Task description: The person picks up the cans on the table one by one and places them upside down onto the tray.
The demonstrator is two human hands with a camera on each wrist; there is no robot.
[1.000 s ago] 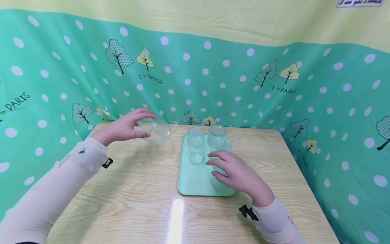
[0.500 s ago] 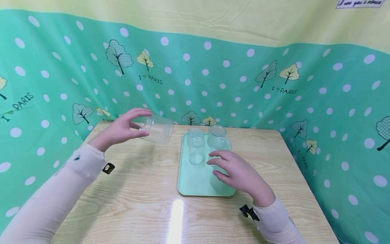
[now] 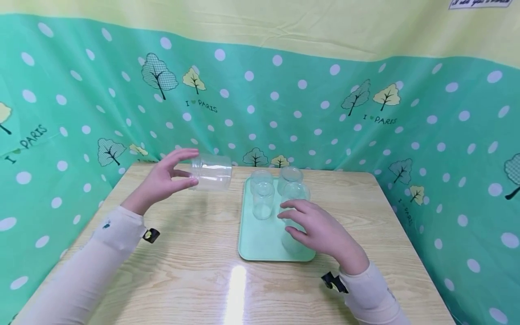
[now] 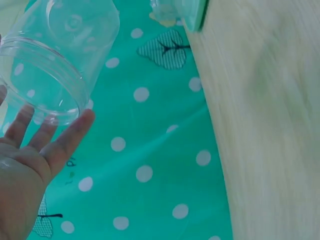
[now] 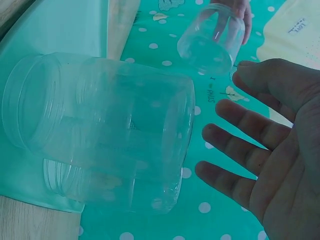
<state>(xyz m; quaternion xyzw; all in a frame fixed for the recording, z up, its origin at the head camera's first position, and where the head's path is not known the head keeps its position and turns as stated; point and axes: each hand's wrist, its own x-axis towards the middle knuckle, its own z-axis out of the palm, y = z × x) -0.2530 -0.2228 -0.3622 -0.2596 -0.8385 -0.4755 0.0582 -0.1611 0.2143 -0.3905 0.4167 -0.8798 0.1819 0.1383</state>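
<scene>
My left hand (image 3: 164, 180) grips a clear plastic jar (image 3: 214, 172) by its ringed mouth end, thumb and fingers around the rim. This jar lies sideways in the air above the table's left half, its base pointing right. A pale green tray (image 3: 257, 247) carries several more clear jars, among them a smaller one (image 3: 262, 205) in the left row. My right hand (image 3: 321, 231) hovers over the tray's right side with fingers spread and holds nothing. Beside it, in the right wrist view, a jar (image 5: 115, 115) stands mouth down on the tray, apart from the fingertips.
The wooden table (image 3: 195, 253) reaches back to a green dotted cloth (image 3: 252, 99) hung around its far and side edges. A bright light reflection (image 3: 235, 293) lies on the wood before the tray.
The held jar has turned from slanting to nearly level, its base swinging up and right. My left hand has shifted slightly left and down. My right hand has hardly moved.
</scene>
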